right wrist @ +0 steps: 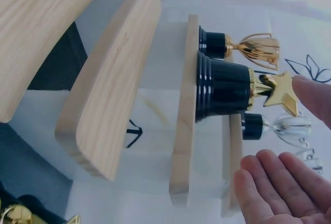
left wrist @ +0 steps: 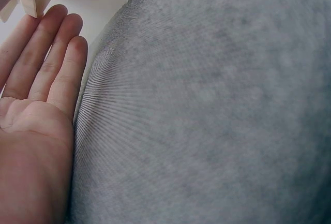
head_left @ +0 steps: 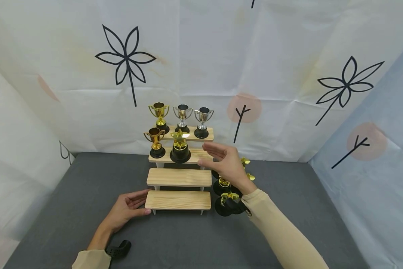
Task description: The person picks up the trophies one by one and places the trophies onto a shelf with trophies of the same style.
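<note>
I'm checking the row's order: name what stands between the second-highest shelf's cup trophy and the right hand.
In the head view, a gold star trophy on that wooden shelf.

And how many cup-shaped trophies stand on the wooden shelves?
4: on the top shelf, a gold cup at left, one silver cup mid-row, another silver cup at right; on the shelf below, a copper-toned cup at left.

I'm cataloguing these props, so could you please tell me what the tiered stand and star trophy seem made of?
Tiered stand: shelves look like pale, matte wood, shown by the visible grain.
Star trophy: probably plastic, the star shiny gold, the base black with soft sheen and moulded-looking rings; metal under the gold is possible.
</note>
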Available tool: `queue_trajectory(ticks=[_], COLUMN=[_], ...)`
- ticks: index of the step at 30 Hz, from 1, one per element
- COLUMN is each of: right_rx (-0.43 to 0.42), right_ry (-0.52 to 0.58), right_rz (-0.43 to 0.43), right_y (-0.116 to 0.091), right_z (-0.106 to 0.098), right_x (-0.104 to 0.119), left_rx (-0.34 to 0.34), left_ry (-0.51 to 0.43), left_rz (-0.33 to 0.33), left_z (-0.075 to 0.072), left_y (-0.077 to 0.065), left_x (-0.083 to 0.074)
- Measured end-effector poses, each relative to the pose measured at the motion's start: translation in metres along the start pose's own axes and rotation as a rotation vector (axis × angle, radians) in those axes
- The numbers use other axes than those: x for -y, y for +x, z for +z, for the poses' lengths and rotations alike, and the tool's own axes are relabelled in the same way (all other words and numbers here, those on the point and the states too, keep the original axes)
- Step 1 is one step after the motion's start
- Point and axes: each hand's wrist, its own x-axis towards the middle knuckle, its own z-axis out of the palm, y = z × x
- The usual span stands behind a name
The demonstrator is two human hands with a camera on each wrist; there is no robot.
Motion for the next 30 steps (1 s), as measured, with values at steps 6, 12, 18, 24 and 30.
queue_trajectory(ticks=[6,12,18,24,30], right_rx=[-0.012,-0.009,-0.025,-0.050,-0.061], right_ry=[-0.068,-0.079,-0.077,-0.068,-0.097], right_rz=[0.006,0.005,-0.003,0.047,0.068], right_y=[-0.014,-0.027,-0.042,-0.056,-0.069], right_z=[-0.009,-0.018,-0.027,-0.035,-0.042], right_x=[0.002,-0.001,-0.009,-0.019,-0.028], left_rx=[-0.006,-0.016,-0.013,-0.014,-0.010], left_ry=[0.001,0.001,-0.001,0.006,0.008], left_rz=[-0.003,-0.011,-0.010,-0.013,-0.011], left_z=[0.000,0.001,0.001,0.001,0.001], left_y=[0.000,0.000,0.001,0.001,0.001], left_x=[0.001,0.000,0.000,0.000,-0.001])
